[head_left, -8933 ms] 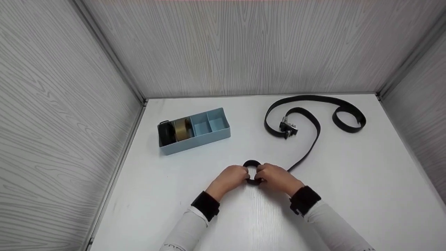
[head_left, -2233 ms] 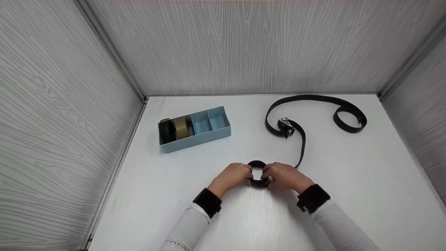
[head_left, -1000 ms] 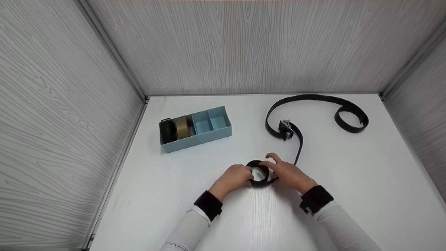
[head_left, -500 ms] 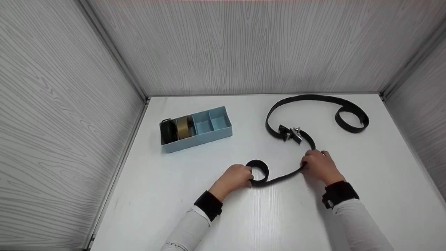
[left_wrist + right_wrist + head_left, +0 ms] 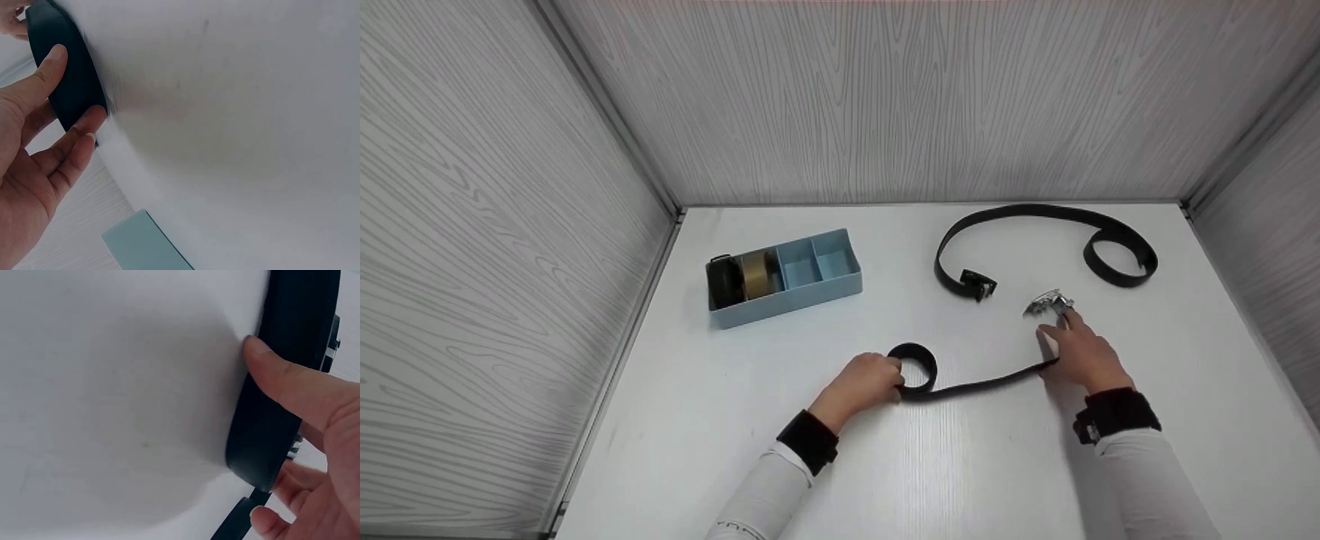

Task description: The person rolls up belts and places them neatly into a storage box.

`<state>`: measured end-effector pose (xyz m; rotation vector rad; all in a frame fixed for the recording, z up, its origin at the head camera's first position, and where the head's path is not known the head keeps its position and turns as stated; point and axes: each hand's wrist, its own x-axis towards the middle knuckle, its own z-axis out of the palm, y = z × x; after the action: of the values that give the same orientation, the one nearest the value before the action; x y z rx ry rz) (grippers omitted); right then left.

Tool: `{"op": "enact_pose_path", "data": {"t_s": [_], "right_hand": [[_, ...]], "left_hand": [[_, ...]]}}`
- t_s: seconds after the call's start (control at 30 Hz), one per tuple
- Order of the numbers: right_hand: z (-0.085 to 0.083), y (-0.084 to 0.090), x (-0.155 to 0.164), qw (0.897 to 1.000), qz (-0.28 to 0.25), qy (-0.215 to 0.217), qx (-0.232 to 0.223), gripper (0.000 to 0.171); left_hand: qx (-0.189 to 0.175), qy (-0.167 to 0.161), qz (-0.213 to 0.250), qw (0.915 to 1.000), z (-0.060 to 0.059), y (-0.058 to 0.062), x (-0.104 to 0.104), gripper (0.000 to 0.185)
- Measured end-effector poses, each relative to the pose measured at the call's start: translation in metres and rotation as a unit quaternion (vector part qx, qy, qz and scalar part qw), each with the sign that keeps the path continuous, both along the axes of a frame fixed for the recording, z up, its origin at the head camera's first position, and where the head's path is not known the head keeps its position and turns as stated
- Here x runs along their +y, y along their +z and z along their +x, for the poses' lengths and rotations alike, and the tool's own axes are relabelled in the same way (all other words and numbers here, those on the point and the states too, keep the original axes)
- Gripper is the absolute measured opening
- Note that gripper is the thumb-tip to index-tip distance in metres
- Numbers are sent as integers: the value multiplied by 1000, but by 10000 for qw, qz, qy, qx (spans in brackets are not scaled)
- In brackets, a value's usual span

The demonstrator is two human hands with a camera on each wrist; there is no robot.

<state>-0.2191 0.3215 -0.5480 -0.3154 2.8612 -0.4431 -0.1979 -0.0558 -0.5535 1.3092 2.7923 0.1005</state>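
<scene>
A black belt lies across the white table [image 5: 885, 465]. Its left end is rolled into a small coil [image 5: 916, 365], which my left hand [image 5: 894, 373] grips. In the left wrist view the thumb and fingers of the left hand [image 5: 76, 84] press on the coil [image 5: 62, 45]. From the coil the strap [image 5: 982, 385] runs right to my right hand [image 5: 1057, 331]. That hand pinches it near the silver buckle [image 5: 1046, 304]. In the right wrist view the right hand [image 5: 256, 433] has its thumb on top of the strap [image 5: 292, 332] and its fingers below.
A second black belt [image 5: 1027, 213] curves along the back right, with a loop [image 5: 1117, 259] at its far end. A blue divided box [image 5: 810, 289] stands at the left and holds a black roll [image 5: 721, 281] and a brown roll [image 5: 754, 274]. Grey walls close in three sides.
My right hand left the coil and slid right along the strap, drawing the buckle end away from the second belt. The strap now lies stretched out. The left hand stayed on the coil.
</scene>
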Motion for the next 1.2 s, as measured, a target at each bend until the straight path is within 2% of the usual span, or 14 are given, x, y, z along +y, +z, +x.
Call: {"op": "enact_pose_path", "data": {"t_s": [0.23, 0.33, 0.4, 0.5, 0.63, 0.7, 0.8, 0.9, 1.0, 1.1, 1.2], "right_hand": [[1, 14, 8, 9941, -342, -495, -902, 104], [3, 15, 9, 9907, -402, -636, -1136, 108], [5, 14, 8, 9914, -317, -575, -1132, 105], [8, 16, 0, 9957, 13, -336, -867, 91], [16, 30, -22, 9985, 495, 45, -233, 73], [20, 37, -39, 9984, 448, 335, -1, 73], [25, 41, -70, 9958, -30, 914, 92, 77], [31, 34, -102, 9872, -565, 1492, 58, 87], [36, 18, -126, 9774, -712, 1972, 281, 88], [36, 2, -140, 9677, -692, 2297, 774, 72], [30, -9, -144, 9561, -570, 2523, 1379, 51]], "left_hand": [[68, -8, 51, 10000, 1, 1, 1, 10], [69, -5, 72, 9999, 1, 1, 0, 11], [77, -20, 60, 10000, 2, 1, 0, 12], [64, -12, 35, 10000, 2, 2, -1, 13], [76, -13, 20, 10000, 1, 2, -2, 13], [100, -35, 33, 9999, 1, 2, -2, 12], [121, -67, 95, 9999, 1, 2, -3, 13], [141, -63, 136, 9998, 1, 2, -4, 13], [139, -61, 103, 9998, 0, 1, -4, 13], [38, -66, 46, 10000, -2, 1, -5, 13], [-234, -41, 72, 9997, -4, 2, -6, 12]]}}
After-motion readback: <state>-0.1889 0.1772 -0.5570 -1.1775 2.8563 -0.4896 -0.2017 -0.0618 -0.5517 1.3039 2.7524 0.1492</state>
